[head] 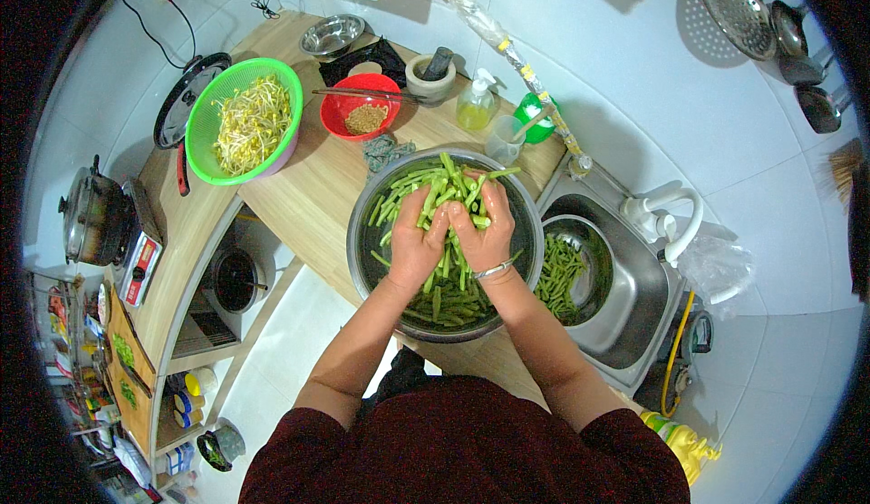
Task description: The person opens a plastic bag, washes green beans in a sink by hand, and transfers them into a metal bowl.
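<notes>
A large steel bowl [355, 249] stands on the wooden counter in front of me, with cut green beans [443, 307] lying in it. Above its middle, my left hand [416, 239] and my right hand [484, 232] are cupped together around a heap of light green bean pieces [445, 191]. The thumbs meet, and the beans stick out between and beyond the fingers. A bracelet is on my right wrist. More cut beans [561, 279] lie in a metal basin [601, 269] inside the sink, right of the bowl.
A green colander [296, 96] of bean sprouts, a red bowl [333, 123] with chopsticks across it, a stone mortar [429, 86], a pump bottle [474, 106] and a clear plastic cup [504, 140] stand beyond the bowl. A grey cloth [385, 152] touches its far side. The sink [646, 327] has a white faucet [680, 222].
</notes>
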### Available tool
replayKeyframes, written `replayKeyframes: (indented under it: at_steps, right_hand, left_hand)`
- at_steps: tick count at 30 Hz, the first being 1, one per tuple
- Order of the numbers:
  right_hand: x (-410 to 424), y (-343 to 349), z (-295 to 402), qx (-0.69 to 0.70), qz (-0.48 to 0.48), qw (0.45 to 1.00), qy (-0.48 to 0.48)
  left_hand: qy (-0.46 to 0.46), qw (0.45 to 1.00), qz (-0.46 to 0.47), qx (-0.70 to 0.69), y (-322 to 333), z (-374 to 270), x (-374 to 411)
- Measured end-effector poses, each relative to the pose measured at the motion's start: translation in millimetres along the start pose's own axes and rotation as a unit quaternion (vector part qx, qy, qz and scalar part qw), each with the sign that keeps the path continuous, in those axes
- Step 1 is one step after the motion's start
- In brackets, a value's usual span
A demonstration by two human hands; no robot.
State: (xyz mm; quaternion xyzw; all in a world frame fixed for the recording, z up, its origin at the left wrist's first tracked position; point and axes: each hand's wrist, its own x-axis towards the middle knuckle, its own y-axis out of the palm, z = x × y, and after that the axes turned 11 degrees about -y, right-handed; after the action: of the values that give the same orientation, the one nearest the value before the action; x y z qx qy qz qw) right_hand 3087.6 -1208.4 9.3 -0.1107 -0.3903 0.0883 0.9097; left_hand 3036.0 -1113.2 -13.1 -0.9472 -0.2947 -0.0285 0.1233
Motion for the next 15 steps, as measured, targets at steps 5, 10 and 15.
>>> replayKeyframes:
  at_steps: [5, 10, 15]
  right_hand:
    - [6.5, 2.3, 3.0, 0.012, -0.013, 1.000, -0.017]
    - [-29.8, 8.5, -14.0, -0.045, 0.029, 0.995, 0.078]
    - [-22.2, 1.3, -11.1, -0.031, 0.024, 0.996, 0.074]
  left_hand:
    - [0.014, 1.000, -0.004, 0.008, -5.8, -10.7, 2.1]
    - [-0.060, 0.998, 0.012, -0.012, 3.3, 29.2, -13.3]
    - [-0.075, 0.996, 0.015, 0.035, 5.2, 17.5, -11.8]
